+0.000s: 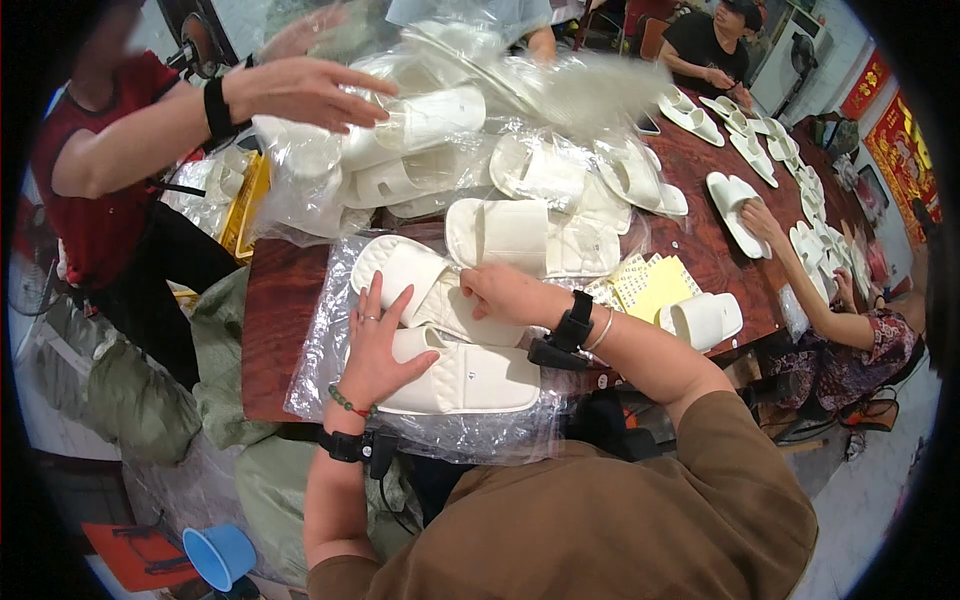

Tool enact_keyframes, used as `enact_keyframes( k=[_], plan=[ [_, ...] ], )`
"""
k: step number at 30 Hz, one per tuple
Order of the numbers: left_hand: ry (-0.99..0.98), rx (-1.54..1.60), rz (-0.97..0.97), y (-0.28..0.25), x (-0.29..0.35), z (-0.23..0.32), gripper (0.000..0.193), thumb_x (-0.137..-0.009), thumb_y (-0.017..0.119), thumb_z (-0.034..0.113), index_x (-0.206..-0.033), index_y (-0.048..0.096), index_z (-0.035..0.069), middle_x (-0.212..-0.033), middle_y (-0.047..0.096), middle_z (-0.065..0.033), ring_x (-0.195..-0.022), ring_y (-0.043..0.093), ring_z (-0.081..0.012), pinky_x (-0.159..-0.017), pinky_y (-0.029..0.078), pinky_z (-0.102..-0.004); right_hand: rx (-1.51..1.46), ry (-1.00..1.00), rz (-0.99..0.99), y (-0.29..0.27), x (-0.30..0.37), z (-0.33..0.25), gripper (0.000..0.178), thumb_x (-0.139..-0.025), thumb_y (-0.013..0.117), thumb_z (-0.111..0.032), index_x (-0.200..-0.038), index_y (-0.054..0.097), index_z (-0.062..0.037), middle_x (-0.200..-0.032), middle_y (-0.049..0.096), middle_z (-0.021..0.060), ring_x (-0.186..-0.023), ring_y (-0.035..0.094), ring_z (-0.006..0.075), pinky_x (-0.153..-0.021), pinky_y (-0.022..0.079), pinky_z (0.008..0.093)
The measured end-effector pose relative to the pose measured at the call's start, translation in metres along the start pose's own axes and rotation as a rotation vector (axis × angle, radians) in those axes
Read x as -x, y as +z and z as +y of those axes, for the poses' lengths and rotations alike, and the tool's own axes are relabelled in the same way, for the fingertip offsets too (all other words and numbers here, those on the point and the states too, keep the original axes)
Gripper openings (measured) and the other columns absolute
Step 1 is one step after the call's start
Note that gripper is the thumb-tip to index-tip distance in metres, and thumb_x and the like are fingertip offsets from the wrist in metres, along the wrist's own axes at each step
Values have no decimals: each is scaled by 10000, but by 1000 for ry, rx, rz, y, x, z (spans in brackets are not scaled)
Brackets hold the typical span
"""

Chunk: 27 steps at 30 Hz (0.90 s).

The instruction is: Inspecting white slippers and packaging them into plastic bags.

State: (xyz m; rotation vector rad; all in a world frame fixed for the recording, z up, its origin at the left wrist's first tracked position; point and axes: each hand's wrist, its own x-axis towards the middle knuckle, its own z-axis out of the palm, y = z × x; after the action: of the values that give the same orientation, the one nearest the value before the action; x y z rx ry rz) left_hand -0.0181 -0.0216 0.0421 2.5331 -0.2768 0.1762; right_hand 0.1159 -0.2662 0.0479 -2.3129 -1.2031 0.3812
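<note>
Two white quilted slippers lie side by side before me on a clear plastic bag (320, 330). My left hand (375, 345) rests on the pair with fingers spread, across the upper slipper (400, 265) and the lower slipper (490, 378). The lower one has a small round sticker on its insole. My right hand (510, 296) is curled, its fingertips down at the insole of the upper slipper; whatever they may hold is hidden. Just beyond lies another white slipper pair (515, 237). Right of my right wrist are yellow sticker sheets (655, 288) and a single white slipper (702, 320).
Bagged white slippers (430, 120) pile up at the far side, blurred at the top. A co-worker's arm (290, 95) reaches over from the left. At right, another person's hand holds a slipper (738, 212). More slippers line the dark red table (275, 330). A blue bucket (218, 556) stands below left.
</note>
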Motion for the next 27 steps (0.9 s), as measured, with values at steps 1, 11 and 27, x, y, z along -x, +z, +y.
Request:
enact_keyframes(
  k=[1,11,27],
  plan=[
    [2,-5,1,0,0,1,944,-713,843,457,-1527,438,200,-1678,113,-191,-1488,173,-522,-1182,159,-654,3,-5,5,0,1,-1,327,-773,796,-123,-990,587,4,-944,667,214,-963,647,417,-835,505,474],
    [-41,-36,10,3,3,0,939,-713,841,470,-1527,443,225,-1675,141,-188,-1486,178,-525,-1175,183,-657,-12,-13,-4,-1,6,-6,279,-812,745,-92,-1011,584,17,-1002,648,224,-980,630,418,-851,500,477],
    [-31,-40,-7,4,3,0,916,-757,805,411,-1556,398,227,-1683,126,-175,-1517,188,-460,-1183,141,-674,166,-205,28,-1,52,-31,296,-892,658,-102,-1173,665,-9,-1161,631,139,-1076,588,330,-959,484,405]
  ],
)
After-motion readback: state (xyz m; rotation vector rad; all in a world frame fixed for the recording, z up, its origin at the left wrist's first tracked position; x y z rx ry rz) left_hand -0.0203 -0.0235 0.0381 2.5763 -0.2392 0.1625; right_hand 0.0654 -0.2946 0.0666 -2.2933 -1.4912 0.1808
